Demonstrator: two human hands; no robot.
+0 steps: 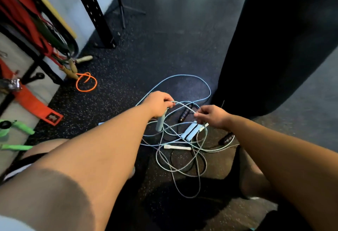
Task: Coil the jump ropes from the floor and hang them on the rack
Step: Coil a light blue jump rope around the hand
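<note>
Fingers (169,101) of the left hand (158,103) clench the blue handle (159,124), the right hand (213,116) pinches its rope (184,105); better draw even loops between them, above the tangle (190,132).

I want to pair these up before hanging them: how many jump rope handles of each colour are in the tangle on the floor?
Light blue handles: 3, one in the left hand, two strapped together
Black handles: 2
White handle: 1 clearly seen
Total: 6
</note>
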